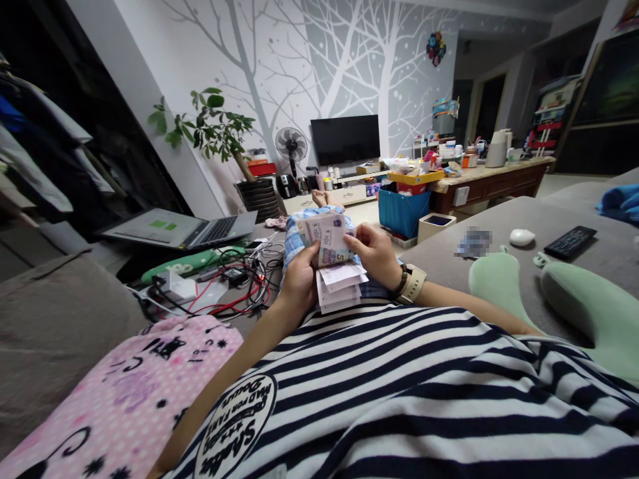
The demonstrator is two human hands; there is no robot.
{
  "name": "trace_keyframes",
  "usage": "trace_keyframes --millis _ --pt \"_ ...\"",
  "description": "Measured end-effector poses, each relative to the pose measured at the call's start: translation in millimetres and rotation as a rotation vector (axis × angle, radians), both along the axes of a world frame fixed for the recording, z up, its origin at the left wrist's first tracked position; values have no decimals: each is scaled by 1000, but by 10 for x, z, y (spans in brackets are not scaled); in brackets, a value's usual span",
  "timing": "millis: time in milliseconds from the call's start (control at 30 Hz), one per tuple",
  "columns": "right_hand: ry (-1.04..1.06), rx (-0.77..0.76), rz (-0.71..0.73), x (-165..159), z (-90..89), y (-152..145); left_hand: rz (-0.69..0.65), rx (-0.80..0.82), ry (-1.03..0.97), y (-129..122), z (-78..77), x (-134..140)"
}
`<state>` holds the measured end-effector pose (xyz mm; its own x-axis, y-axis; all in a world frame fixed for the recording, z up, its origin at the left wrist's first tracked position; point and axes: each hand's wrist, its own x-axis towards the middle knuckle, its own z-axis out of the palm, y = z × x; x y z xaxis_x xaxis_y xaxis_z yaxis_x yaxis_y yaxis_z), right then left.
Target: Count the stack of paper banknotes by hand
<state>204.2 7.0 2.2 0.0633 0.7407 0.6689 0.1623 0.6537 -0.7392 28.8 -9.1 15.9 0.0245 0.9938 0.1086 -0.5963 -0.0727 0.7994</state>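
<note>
A small stack of banknotes (327, 241) with a printed 5 is held up over my lap. My left hand (299, 276) grips its left side, thumb across the front. At the right edge, my right hand (372, 249) pinches the notes between thumb and fingers. Below the stack, several pale notes or slips (340, 287) lie fanned on my lap, against the striped shirt (379, 359). Blue checked cloth (294, 226) covers my legs. A watch with a pale strap (413, 284) and a bead bracelet (401, 279) circle my right wrist.
On the left are an open laptop (219, 229), tangled cables (254, 269) and a pink dotted cloth (164, 359). To the right lie a white mouse (522, 237), a black remote (570, 242) and a green cushion (584, 299). Beyond stands a blue bin (403, 211) beside a cluttered table (499, 181).
</note>
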Motion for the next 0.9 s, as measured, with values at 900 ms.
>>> trace_keyframes --millis 900 --pt "44 95 182 -31 -65 -12 77 95 177 -48 -11 -102"
